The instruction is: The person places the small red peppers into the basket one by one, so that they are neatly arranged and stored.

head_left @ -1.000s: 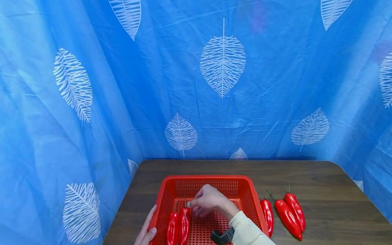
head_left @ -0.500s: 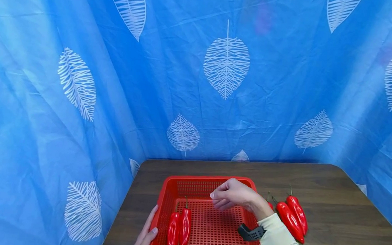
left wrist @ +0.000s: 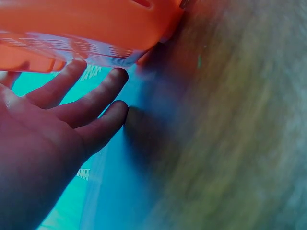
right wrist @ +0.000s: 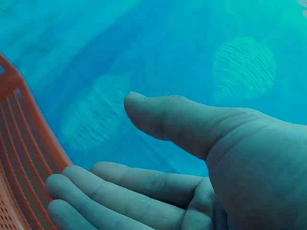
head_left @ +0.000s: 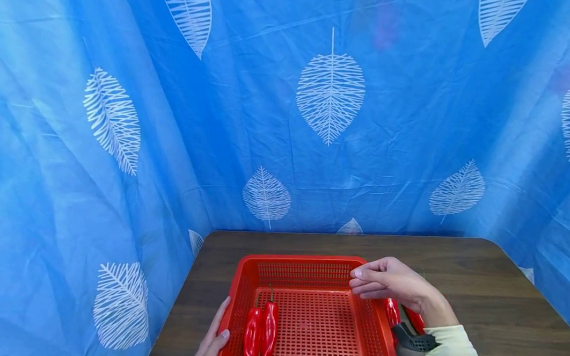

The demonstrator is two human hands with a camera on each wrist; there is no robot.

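A red plastic basket (head_left: 305,258) with slotted walls stands on the table in the head view. Two glossy red chili peppers, a left one (head_left: 252,335) and a right one (head_left: 269,330), lie side by side along its left part, green stems pointing away. My left hand (head_left: 211,338) rests against the basket's left wall, its fingers extended in the left wrist view. Above the right rim hovers my right hand (head_left: 393,283), holding nothing; thumb and fingers stand apart in the right wrist view. More red peppers (head_left: 392,312) lie right of the basket, partly hidden beneath that hand and wrist.
The dark wooden table (head_left: 500,307) extends to the right of the basket and behind it. A blue curtain (head_left: 387,167) with white leaf prints hangs behind the table and along both sides.
My right hand has let go of the right pepper's stem in the basket and moved right, out over the right rim, its fingers loosening. The left hand stays at the left wall.
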